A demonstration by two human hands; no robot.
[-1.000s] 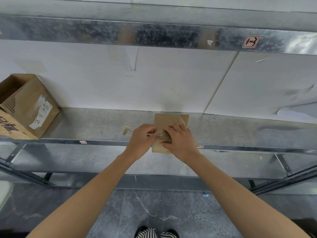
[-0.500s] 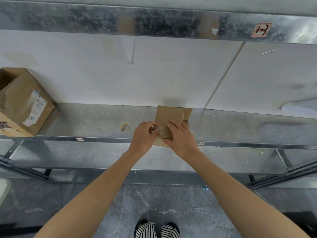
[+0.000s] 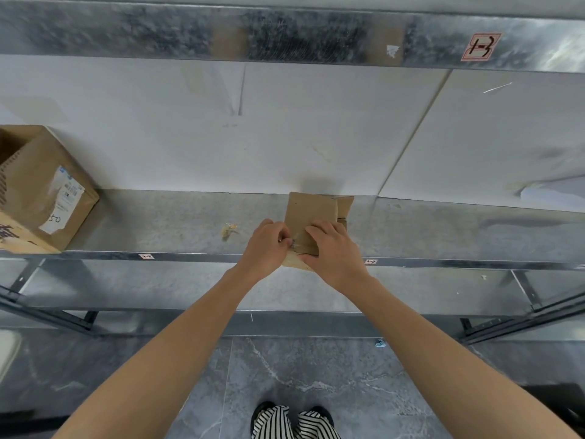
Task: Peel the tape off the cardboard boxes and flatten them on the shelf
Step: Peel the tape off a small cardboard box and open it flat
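A small brown cardboard box [image 3: 311, 213] stands at the front edge of the metal shelf [image 3: 164, 229], its flaps partly loose. My left hand [image 3: 267, 248] pinches a strip of clear tape [image 3: 292, 243] at the box's left side. My right hand [image 3: 332, 248] lies over the box's front and holds it in place, with fingers bent across the cardboard. The lower part of the box is hidden behind both hands.
A larger open cardboard box [image 3: 41, 191] with a shipping label sits at the shelf's far left. A crumpled scrap of tape [image 3: 228, 231] lies on the shelf left of my hands. A steel beam [image 3: 285, 36] runs overhead. Another shelf lies below.
The small box has tilted up and moved slightly back on the shelf. My left hand keeps its pinch on the tape; my right hand stays on the box.
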